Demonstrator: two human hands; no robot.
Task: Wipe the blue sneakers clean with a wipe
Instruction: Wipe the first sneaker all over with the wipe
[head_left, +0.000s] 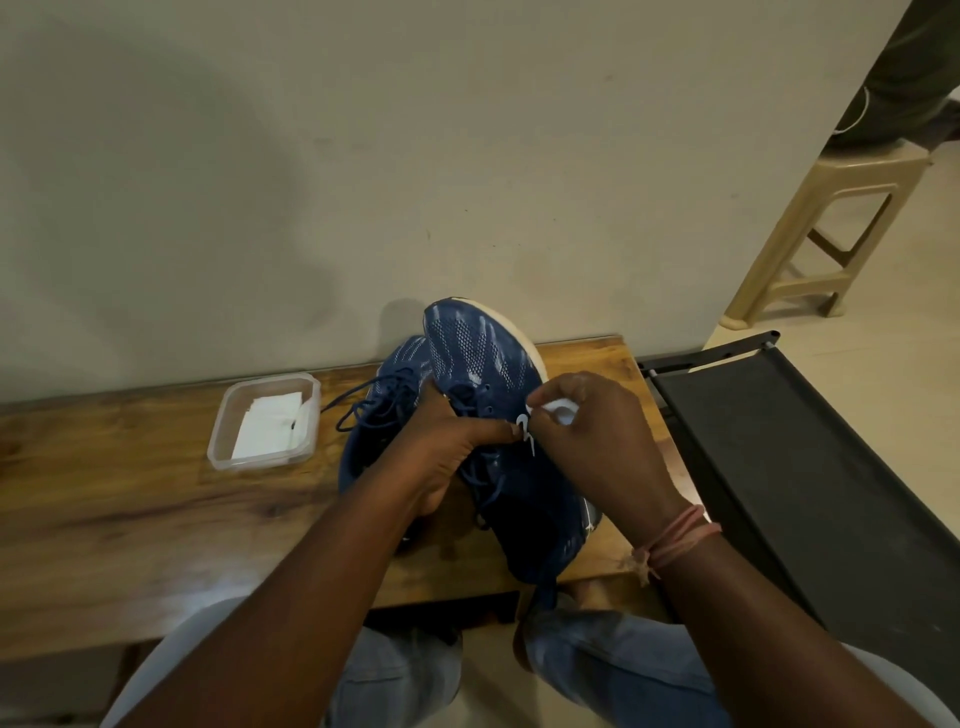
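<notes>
Head view, only 1 camera. 2 blue sneakers on the wooden bench (156, 499) against the wall. My left hand (441, 457) grips the raised sneaker (483, 364) around the lace and tongue area, fingers curled over the upper, holding it tilted with toe up toward the wall and heel low near my knees. My right hand (592, 436) pinches a small balled white wipe (558, 410) between fingertips and presses it on the side of that sneaker near the white logo. The second sneaker (384, 410) lies behind and left of the first, touching it, laces loose. Clear plastic tub (221, 447) with folded white wipes sits left of the shoes, near but apart. Black rack to the right of the bench, beige plastic stool further back. Handling guess: mesh upper is soft and will dent under pressure, so back it from inside or hold by the laced throat as now; the white midsole is stiffer and takes harder rubbing. Shoe looks light, 1 hand is enough to steady it. Wipe is thin and bunches up, so refold it for a clean face. Loose laces could snag my fingers.
</notes>
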